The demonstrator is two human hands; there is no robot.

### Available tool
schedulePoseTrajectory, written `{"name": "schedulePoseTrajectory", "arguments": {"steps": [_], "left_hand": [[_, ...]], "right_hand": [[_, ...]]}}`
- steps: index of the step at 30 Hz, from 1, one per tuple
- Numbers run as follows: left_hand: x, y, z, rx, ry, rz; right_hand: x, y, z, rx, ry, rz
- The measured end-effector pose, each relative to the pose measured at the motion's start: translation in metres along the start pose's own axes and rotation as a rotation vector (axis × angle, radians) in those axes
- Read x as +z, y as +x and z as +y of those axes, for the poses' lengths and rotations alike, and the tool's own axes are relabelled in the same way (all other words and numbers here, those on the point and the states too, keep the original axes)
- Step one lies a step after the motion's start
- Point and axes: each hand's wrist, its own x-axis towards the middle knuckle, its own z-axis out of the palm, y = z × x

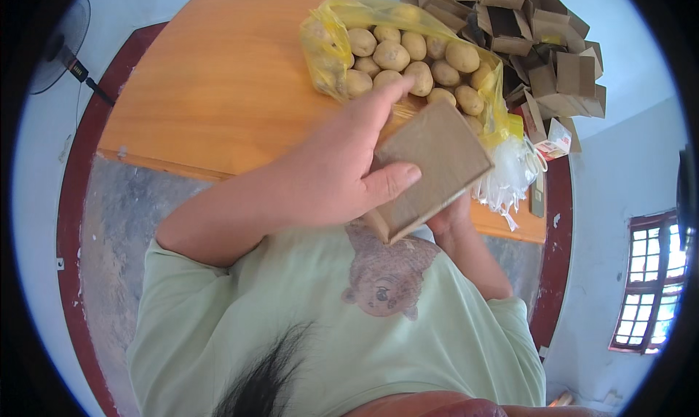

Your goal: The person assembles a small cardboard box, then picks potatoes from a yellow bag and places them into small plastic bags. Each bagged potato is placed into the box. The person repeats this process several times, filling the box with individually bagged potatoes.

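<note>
A small brown cardboard box (445, 149) is held up in front of my chest, tilted, with a flat face turned upward. My left hand (352, 168) is on its left side. The thumb lies across the top face and the index finger reaches past the far edge. My right hand (453, 214) supports the box from below on the right; most of its fingers are hidden behind the cardboard. Beyond the box, an open yellow plastic bag (327, 46) full of potatoes (391, 55) rests on the wooden table (218, 84).
Several opened cardboard boxes (562, 78) are piled at the back right. Clear plastic bags (505, 171) and a pair of scissors with white handles (538, 156) lie at the table's right. A fan (63, 51) stands at the far left. A barred window (650, 280) is at the right.
</note>
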Motion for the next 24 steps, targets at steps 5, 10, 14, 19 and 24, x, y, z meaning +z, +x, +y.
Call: {"name": "schedulePoseTrajectory", "arguments": {"steps": [5,10,14,19,24], "left_hand": [[-0.001,-0.003,-0.01,-0.047,-0.344,-0.298],[0.002,-0.014,-0.013,-0.087,-0.469,-0.171],[0.006,-0.018,-0.016,-0.086,-0.404,-0.074],[-0.009,-0.018,-0.033,-0.07,-0.351,0.049],[-0.02,-0.026,-0.06,0.157,-0.164,0.13]], "right_hand": [[-0.003,-0.007,-0.002,0.116,0.032,-0.075],[0.008,-0.016,-0.002,0.039,-0.106,-0.001],[0.007,-0.013,0.0,-0.04,-0.125,0.014],[0.004,-0.007,0.002,-0.118,-0.171,-0.013],[0.013,-0.003,-0.009,-0.401,-0.296,0.042]]}}
